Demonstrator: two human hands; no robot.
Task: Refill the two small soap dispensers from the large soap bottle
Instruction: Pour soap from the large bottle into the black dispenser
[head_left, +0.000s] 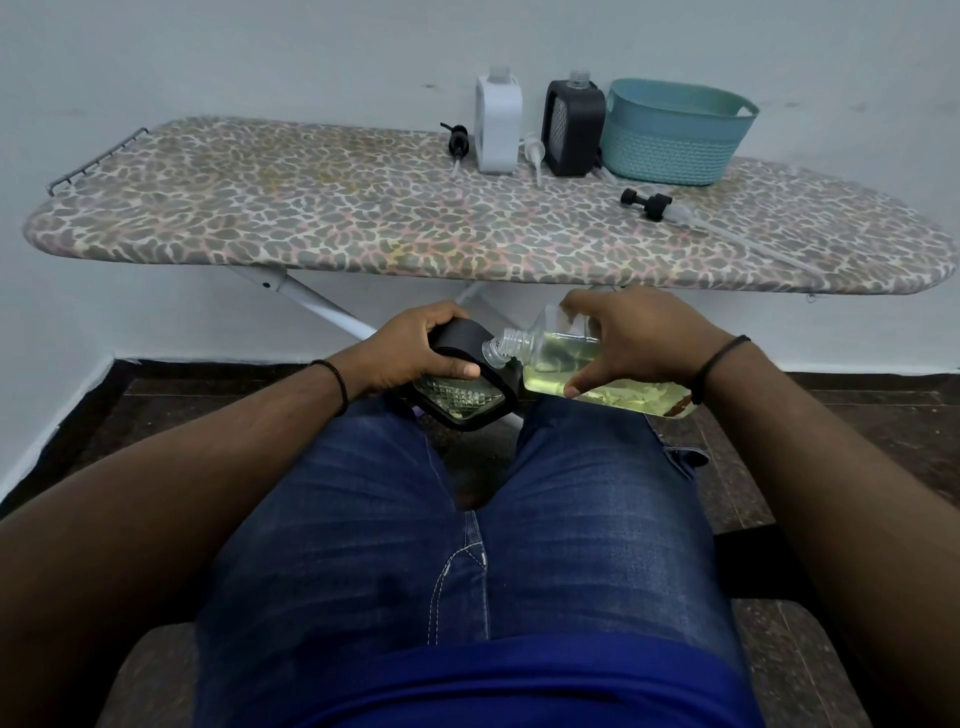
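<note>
Tipping over the lap, the large bottle (587, 366) lies near-level in the right hand (641, 340), its open neck touching the black dispenser (462, 387) gripped by the left hand (410, 348). Far on the board (311, 218): white dispenser (497, 124), another black one (571, 127), teal basket (675, 132), loose pumps.

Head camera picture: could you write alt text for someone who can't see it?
Seated person's right hand tips a large clear bottle of yellow-green soap toward a black-framed dispenser held in the left hand over their lap. Behind, an ironing board holds a white dispenser, a black dispenser, loose pumps and a teal basket.
</note>
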